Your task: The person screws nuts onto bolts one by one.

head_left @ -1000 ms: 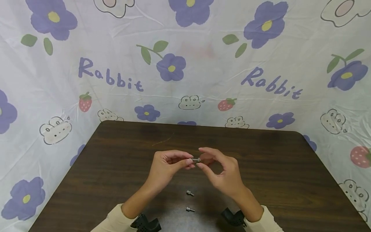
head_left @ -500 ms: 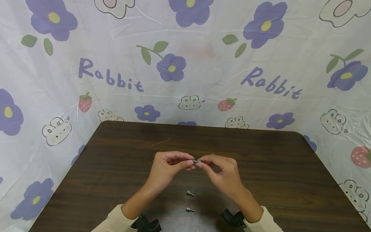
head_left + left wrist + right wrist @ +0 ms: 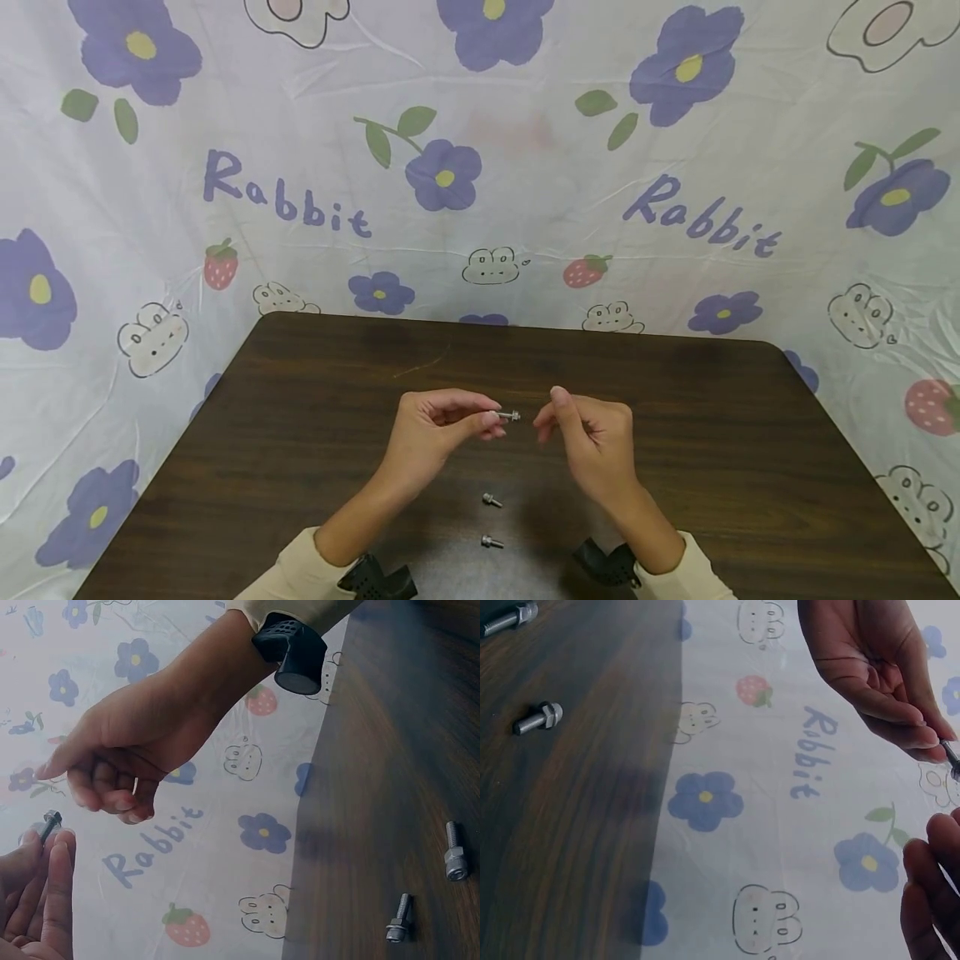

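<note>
Between thumb and fingertips, my left hand (image 3: 442, 425) pinches a small metal bolt (image 3: 512, 416), which lies roughly level above the table with its nut end pointing right. The left wrist view shows the nut end of this bolt (image 3: 51, 818) sticking out past the fingertips; the rest of the shank is hidden by them. My right hand (image 3: 592, 437) is just to the right, apart from the bolt, thumb raised and fingers loosely bent around nothing. Two more bolts, an upper one (image 3: 491, 500) and a lower one (image 3: 492, 542), lie on the table below the hands, each with a nut near its head.
The dark wood-grain table (image 3: 300, 400) reaches back to a white cloth (image 3: 525, 108) printed with flowers and rabbits, which hangs behind and on both sides. A black wrist camera mount (image 3: 378, 577) sits at the left cuff, another mount (image 3: 606, 563) at the right.
My right thumb and fingers closed on the bolt's nut end half a second ago, then let go. The right hand has drawn back to the right, thumb lifted. My left hand stays put.
</note>
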Available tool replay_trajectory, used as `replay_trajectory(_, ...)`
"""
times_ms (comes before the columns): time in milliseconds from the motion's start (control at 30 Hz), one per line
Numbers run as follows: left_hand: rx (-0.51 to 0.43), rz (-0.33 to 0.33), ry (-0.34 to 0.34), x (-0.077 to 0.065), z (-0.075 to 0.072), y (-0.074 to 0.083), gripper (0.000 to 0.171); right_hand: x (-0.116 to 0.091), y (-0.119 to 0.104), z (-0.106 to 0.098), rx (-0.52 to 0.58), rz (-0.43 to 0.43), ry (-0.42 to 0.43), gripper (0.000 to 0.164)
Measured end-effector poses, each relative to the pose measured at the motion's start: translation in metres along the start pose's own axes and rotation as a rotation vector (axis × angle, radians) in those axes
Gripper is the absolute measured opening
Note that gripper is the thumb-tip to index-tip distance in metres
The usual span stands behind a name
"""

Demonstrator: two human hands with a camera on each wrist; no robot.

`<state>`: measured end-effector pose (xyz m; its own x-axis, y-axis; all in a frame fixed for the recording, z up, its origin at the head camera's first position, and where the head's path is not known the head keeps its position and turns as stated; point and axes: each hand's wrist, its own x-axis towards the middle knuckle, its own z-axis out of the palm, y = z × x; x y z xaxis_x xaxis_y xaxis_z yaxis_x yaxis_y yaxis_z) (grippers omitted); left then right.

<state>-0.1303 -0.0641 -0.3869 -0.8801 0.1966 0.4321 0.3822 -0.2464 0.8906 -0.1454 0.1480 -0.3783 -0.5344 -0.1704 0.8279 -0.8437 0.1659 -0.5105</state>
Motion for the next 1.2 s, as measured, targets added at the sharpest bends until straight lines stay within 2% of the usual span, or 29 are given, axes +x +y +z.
replay_trajectory(133,-0.012,-0.004,0.006,-0.0006,-0.0009,-0.0004,0.014,0.0001,0.0005,0.0008,0.015,-0.023,-0.077,0.007)
replay_trajectory(167,-0.015,-0.006,0.009,-0.0008,-0.0011,-0.0005,0.014,0.0001,0.0006,0.0014,0.018,-0.037,-0.104,0.006)
replay_trajectory(267,-0.019,0.0,0.012,-0.0011,-0.0018,-0.0009,0.014,0.0005,0.0011,0.0036,0.031,-0.085,-0.16,0.023)
replay_trajectory(367,-0.029,0.002,0.005,-0.0009,-0.0022,-0.001,0.015,0.0013,0.0005,0.0049,0.025,-0.108,-0.172,0.026)
replay_trajectory(467,-0.031,0.0,-0.005,-0.0007,-0.0023,-0.001,0.015,0.0016,-0.0011,0.005,0.019,-0.096,-0.176,0.027)
replay_trajectory(900,0.004,-0.024,-0.023,-0.0015,-0.0006,0.0008,0.015,-0.0007,0.0011,0.0043,0.023,-0.068,-0.2,0.002)
replay_trajectory(1133,0.027,-0.029,-0.028,-0.0017,0.0011,0.0026,0.013,-0.0026,-0.0003,0.0048,-0.016,-0.014,-0.201,0.028)
replay_trajectory(1200,0.033,-0.021,-0.02,-0.0012,0.0014,0.0028,0.013,-0.0025,-0.0008,0.0046,-0.026,0.006,-0.193,0.027)
